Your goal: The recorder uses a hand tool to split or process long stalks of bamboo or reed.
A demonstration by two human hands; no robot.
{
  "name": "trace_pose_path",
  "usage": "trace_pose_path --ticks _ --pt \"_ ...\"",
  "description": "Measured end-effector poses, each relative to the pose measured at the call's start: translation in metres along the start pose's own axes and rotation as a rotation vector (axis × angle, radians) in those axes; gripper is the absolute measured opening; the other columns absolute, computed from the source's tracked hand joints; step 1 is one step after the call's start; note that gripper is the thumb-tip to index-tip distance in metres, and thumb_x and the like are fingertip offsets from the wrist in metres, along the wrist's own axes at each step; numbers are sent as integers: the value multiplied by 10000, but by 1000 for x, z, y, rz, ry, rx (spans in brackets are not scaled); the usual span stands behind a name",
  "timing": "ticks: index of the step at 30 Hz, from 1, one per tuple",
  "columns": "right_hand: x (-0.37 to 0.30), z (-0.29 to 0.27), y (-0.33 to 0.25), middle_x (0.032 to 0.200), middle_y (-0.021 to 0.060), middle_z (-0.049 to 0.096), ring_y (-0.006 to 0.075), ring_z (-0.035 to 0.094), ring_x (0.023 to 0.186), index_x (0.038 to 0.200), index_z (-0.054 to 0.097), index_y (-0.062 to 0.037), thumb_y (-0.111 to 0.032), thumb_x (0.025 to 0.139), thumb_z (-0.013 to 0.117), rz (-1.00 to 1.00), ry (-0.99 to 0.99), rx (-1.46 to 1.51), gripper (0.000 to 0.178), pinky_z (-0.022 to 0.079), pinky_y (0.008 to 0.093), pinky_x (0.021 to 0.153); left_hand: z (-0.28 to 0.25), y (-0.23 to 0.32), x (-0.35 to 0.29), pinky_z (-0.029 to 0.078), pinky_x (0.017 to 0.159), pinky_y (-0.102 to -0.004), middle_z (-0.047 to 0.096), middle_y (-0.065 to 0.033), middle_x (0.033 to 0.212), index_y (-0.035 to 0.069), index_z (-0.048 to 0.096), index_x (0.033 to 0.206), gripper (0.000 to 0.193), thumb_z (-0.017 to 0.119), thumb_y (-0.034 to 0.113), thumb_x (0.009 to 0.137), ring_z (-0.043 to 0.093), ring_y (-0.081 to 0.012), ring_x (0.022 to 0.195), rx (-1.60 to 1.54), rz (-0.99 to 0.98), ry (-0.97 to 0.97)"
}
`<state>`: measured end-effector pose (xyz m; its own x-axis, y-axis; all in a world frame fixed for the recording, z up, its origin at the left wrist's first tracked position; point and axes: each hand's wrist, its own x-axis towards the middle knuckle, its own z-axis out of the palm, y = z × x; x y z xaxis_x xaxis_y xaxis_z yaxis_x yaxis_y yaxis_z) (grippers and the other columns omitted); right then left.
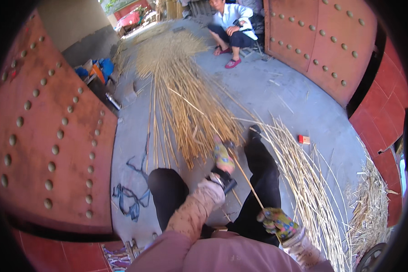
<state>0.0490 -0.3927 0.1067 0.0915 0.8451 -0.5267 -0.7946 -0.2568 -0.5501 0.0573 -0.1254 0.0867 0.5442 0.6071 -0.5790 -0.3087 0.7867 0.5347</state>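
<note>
Stalk (249, 182), thin and tan, slants up from my right hand (279, 224) to my left hand (223, 156), both in patterned gloves. Right hand, nearest my body — fingers closed round the stalk's lower end. Left hand, farther out, at the stalk's upper stretch, looks curled round it; blurred, so exact grip can't be told. Small dark piece (230, 145) beside the left hand, kind unclear. Black band (221, 177) on my left wrist.

To my right, pale stalks (299, 170) lie in a long curved bundle, with a heap of straw scraps (369, 204) beyond them at the right edge. Dark strap (131, 201) lies tangled left of my knee. Farther out, small red box (303, 139) on the grey floor (258, 90).

Ahead — big tan bundle (181, 95), fanned out, feathery heads at its far end. Studded red doors stand either side: left door (41, 131), right door (317, 41). Farther off, another person (233, 20) in a light shirt sits low near the right door.
</note>
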Motion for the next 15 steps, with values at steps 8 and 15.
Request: trace_pose_path --ticks 8,15 --pt "-29 -63 26 707 75 525 122 521 524 1032 441 104 -103 793 474 79 -106 359 318 408 188 416 6 -37 -13 367 312 -273 396 -16 471 114 447 754 559 412 667 681 443 -161 368 54 50 -14" --pt "43 -8 -31 462 -28 392 39 298 338 761 531 -22 -179 836 449 -225 264 -215 192 217 164 318 10 -77 -25 353 286 -270 468 -22 497 114 496 697 490 506 603 674 448 -165 331 -35 -80 -26"
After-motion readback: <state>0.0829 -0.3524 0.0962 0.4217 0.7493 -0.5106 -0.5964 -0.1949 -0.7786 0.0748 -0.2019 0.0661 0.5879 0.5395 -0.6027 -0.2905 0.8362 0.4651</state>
